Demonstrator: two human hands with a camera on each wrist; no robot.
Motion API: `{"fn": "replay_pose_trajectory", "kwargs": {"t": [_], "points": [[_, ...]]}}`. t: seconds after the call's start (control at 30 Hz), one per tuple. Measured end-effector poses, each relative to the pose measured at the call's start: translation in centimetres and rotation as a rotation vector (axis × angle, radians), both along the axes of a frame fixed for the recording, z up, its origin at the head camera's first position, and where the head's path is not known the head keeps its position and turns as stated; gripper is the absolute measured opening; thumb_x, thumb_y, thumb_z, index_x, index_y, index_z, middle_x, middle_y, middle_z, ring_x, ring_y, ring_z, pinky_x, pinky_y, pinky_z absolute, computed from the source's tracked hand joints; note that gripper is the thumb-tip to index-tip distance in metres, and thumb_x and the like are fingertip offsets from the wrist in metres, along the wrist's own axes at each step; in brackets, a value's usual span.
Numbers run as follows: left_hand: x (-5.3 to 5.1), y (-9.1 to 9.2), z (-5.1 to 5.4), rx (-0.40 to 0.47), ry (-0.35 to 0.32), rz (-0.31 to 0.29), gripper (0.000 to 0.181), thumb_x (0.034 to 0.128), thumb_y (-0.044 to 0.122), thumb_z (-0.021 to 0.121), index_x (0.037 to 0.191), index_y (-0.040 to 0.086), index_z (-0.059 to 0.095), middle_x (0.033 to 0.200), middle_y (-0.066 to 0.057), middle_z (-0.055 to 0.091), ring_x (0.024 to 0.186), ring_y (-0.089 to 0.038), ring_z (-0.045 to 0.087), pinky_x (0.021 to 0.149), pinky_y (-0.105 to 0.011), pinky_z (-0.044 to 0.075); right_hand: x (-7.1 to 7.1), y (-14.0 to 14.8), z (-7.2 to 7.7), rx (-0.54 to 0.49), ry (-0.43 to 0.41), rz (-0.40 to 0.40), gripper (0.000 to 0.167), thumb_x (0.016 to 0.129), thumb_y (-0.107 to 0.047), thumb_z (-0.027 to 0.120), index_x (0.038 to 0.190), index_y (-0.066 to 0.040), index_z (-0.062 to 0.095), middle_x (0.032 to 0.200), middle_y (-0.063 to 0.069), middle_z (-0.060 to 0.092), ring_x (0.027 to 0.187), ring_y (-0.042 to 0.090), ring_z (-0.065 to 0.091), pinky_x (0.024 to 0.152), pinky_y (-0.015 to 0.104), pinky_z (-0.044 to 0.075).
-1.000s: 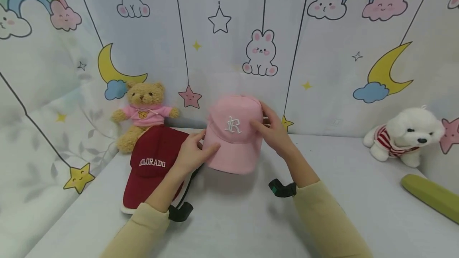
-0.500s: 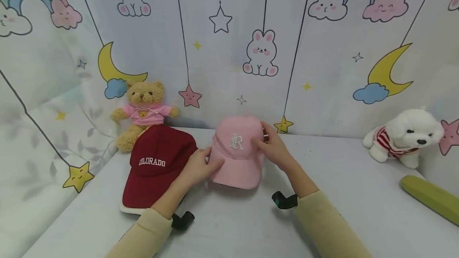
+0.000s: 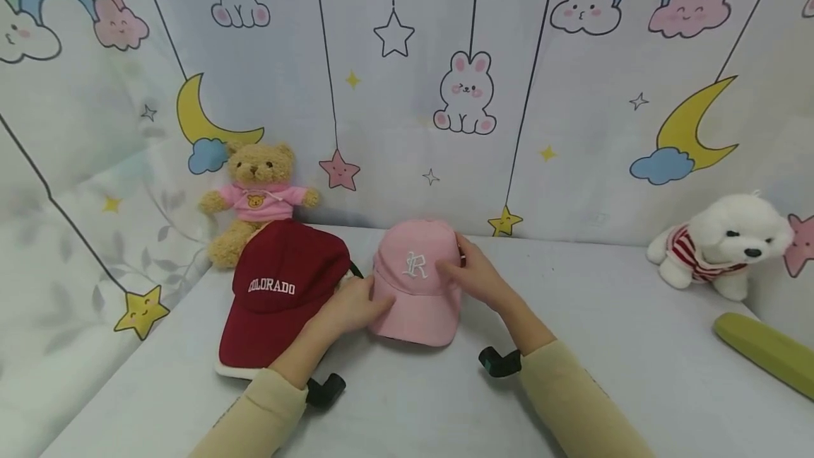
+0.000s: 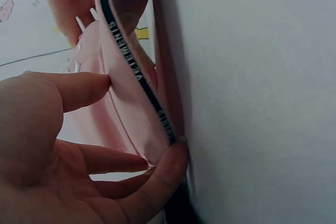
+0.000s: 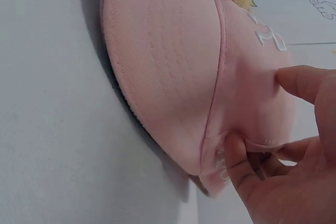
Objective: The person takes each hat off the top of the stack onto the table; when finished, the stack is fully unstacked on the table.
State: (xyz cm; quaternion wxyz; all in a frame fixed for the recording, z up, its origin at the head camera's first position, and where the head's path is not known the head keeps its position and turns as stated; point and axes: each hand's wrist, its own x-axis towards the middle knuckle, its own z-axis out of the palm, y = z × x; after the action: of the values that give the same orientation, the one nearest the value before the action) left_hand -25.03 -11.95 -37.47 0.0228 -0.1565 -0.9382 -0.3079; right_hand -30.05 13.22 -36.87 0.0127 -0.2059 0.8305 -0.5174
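A pink cap with a white letter R rests on the white table, brim toward the camera. My left hand pinches its left side, thumb on the brim. On the cap's right side, my right hand has its thumb on the front and its fingers behind the edge. The left wrist view has the left hand at the brim edge, by a black lettered trim. In the right wrist view the right hand grips the crown beside the brim.
Left of the pink cap lies a dark red cap marked COLORADO, close to my left forearm. Behind it sits a teddy bear in pink. A white toy dog and a green object are at the right. A patterned backdrop stands behind.
The pink cap has come down from in front of the backdrop to the table, with both hands still holding it. The red cap, bear and dog have stayed in place.
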Motion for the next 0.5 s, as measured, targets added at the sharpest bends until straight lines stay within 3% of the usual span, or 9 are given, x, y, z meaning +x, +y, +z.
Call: {"fn": "replay_pose_trajectory", "kwargs": {"t": [0.3,0.5], "points": [[0.16,0.10,0.56,-0.025,-0.048,0.011,0.021,0.0922,0.023,0.063,0.094,0.002,0.064,0.070,-0.002,0.057,0.069,-0.020,0.051,0.058,-0.034,0.044,0.00,-0.19,-0.03,0.052,0.020,0.000,0.073,0.098,-0.021,0.063,0.157,0.000,0.026,0.140,0.021,0.053,0.113,0.032,0.060,0.090,0.042,0.054],[0.30,0.15,0.58,-0.019,-0.081,0.015,0.020,0.0923,0.023,0.063,0.096,0.003,0.064,0.069,-0.001,0.055,0.065,-0.017,0.050,0.055,-0.031,0.042,0.46,0.03,0.25,0.136,-0.019,-0.061,0.083,0.097,-0.031,0.064,0.160,-0.002,0.019,0.141,0.026,0.039,0.120,0.036,0.054,0.095,0.046,0.051]]}}
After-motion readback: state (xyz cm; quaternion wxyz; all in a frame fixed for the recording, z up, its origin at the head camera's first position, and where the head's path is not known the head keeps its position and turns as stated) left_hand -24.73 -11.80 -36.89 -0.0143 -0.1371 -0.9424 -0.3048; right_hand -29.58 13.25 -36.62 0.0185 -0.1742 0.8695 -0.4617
